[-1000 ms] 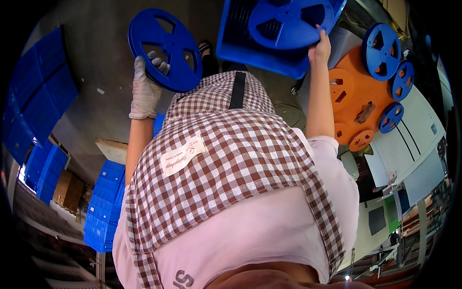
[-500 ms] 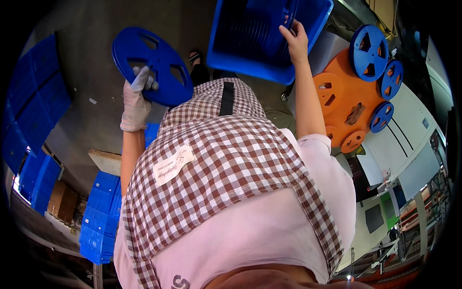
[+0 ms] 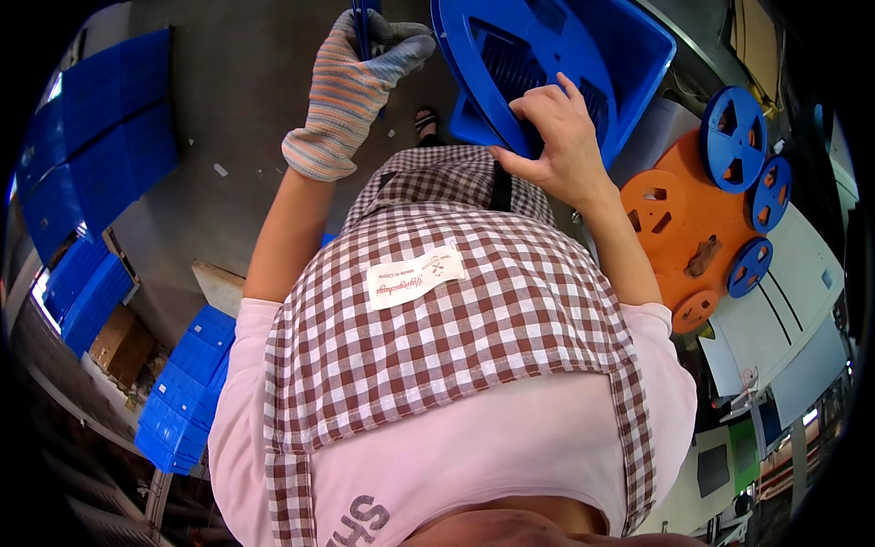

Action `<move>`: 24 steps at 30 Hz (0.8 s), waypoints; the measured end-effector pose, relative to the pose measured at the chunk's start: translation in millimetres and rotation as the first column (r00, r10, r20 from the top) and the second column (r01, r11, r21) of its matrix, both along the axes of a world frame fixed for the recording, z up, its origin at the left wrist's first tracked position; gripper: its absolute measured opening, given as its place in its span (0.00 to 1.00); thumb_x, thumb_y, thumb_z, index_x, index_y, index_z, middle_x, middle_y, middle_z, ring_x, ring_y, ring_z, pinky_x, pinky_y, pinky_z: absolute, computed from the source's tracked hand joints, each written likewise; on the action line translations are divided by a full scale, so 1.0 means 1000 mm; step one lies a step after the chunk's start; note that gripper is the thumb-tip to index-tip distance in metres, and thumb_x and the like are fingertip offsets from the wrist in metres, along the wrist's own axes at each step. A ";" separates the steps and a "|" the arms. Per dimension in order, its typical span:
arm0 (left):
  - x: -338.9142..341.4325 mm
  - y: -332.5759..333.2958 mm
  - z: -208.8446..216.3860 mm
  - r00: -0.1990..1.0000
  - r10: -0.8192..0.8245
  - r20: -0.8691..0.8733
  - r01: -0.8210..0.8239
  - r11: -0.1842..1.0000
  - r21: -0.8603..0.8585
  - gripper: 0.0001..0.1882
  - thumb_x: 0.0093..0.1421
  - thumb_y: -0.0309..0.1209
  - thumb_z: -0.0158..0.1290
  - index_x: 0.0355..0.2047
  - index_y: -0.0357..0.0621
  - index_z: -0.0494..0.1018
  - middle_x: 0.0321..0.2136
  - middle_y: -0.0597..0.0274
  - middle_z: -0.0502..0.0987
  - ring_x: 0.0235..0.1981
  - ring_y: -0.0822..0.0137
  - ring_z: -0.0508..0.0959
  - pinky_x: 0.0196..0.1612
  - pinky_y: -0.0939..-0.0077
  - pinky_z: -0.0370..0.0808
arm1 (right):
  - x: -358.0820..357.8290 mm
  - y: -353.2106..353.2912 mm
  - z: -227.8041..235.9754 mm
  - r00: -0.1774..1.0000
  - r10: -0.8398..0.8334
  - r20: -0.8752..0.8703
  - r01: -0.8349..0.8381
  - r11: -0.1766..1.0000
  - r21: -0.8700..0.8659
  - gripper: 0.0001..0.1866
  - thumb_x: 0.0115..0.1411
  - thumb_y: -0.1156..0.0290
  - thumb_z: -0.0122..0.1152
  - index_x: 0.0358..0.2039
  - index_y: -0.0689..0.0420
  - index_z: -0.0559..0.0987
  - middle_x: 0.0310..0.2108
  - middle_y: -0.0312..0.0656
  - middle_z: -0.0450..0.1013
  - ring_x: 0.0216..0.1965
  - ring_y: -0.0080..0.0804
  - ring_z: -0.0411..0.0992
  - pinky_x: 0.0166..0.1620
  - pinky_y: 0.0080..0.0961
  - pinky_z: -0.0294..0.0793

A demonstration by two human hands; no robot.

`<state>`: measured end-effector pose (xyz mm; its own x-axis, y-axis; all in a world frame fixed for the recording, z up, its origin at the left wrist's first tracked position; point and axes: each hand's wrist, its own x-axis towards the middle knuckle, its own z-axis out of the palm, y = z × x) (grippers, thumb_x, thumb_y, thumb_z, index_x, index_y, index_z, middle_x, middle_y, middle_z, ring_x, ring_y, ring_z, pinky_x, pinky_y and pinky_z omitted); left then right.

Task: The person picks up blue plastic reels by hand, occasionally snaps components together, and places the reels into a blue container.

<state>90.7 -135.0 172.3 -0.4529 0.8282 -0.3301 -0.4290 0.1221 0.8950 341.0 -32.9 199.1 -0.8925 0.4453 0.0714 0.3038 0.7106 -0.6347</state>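
Observation:
My left hand (image 3: 351,100), in a striped knit glove, is closed around a blue reel flange (image 3: 362,32) that appears edge-on as a thin strip at the top of the view. My bare right hand (image 3: 561,141) grips the near rim of another large blue reel flange (image 3: 469,64), a round plate with cut-out windows. Thumb and fingers sit on either side of its edge. This plate is tilted over a blue plastic crate (image 3: 652,59), partly hiding the crate's inside. The two plates are apart from each other.
To the right stands an orange round-lobed plate (image 3: 679,214) bearing several blue reels (image 3: 734,137). Behind it is a pale machine top (image 3: 802,283). Stacked blue crates (image 3: 187,383) stand at the left, with more blue boxes (image 3: 100,118) farther off. A sandalled foot (image 3: 426,118) shows on the floor.
My right hand has come back from the crate's inside and now holds a blue flange. My left hand moved up and right, turning its flange edge-on.

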 end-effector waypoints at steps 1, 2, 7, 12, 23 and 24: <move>0.010 0.000 0.003 0.992 0.013 -0.123 -0.011 1.000 0.018 0.11 0.54 0.22 0.59 0.37 0.43 0.71 0.36 0.51 0.80 0.33 0.66 0.81 0.37 0.78 0.82 | -0.003 0.001 -0.001 1.000 0.017 0.004 -0.017 0.999 0.033 0.21 0.44 0.55 0.68 0.35 0.54 0.77 0.30 0.38 0.72 0.41 0.35 0.71 0.61 0.54 0.54; 0.017 -0.002 0.007 0.970 0.028 -0.241 -0.020 0.999 0.038 0.12 0.53 0.21 0.60 0.37 0.44 0.71 0.36 0.51 0.80 0.33 0.66 0.81 0.38 0.78 0.81 | -0.007 0.002 0.001 0.999 0.035 0.012 -0.035 0.997 0.067 0.21 0.44 0.55 0.69 0.35 0.54 0.76 0.30 0.37 0.72 0.41 0.34 0.71 0.61 0.55 0.53; 0.016 -0.015 0.014 0.995 0.025 -0.100 -0.020 0.998 0.058 0.09 0.56 0.23 0.58 0.36 0.42 0.70 0.35 0.51 0.80 0.36 0.66 0.81 0.42 0.78 0.80 | -0.012 0.001 0.005 0.995 0.080 0.058 -0.088 0.985 0.145 0.20 0.43 0.56 0.70 0.35 0.51 0.76 0.29 0.36 0.71 0.43 0.33 0.70 0.61 0.58 0.52; 0.019 -0.021 0.000 0.930 -0.064 -0.362 0.060 0.998 -0.021 0.09 0.60 0.29 0.54 0.38 0.37 0.71 0.33 0.52 0.79 0.34 0.65 0.81 0.39 0.79 0.81 | -0.011 0.000 -0.001 0.986 0.139 0.097 -0.154 0.973 0.171 0.21 0.41 0.57 0.72 0.35 0.50 0.76 0.29 0.35 0.71 0.43 0.32 0.70 0.61 0.59 0.52; -0.005 -0.033 -0.001 0.977 0.212 -0.028 -0.214 0.959 -0.185 0.11 0.56 0.28 0.59 0.35 0.46 0.67 0.28 0.60 0.78 0.25 0.72 0.78 0.23 0.84 0.70 | -0.001 -0.001 -0.016 0.971 0.155 0.181 -0.173 0.981 0.090 0.22 0.41 0.60 0.72 0.36 0.52 0.75 0.33 0.36 0.72 0.44 0.34 0.69 0.60 0.57 0.54; -0.007 -0.034 0.001 0.970 0.242 -0.012 -0.239 0.945 -0.222 0.10 0.58 0.27 0.57 0.37 0.45 0.67 0.32 0.59 0.78 0.26 0.72 0.77 0.23 0.84 0.70 | 0.003 0.001 -0.020 0.979 0.127 0.158 -0.136 0.989 0.051 0.22 0.41 0.60 0.71 0.37 0.53 0.75 0.33 0.37 0.72 0.44 0.35 0.69 0.61 0.57 0.54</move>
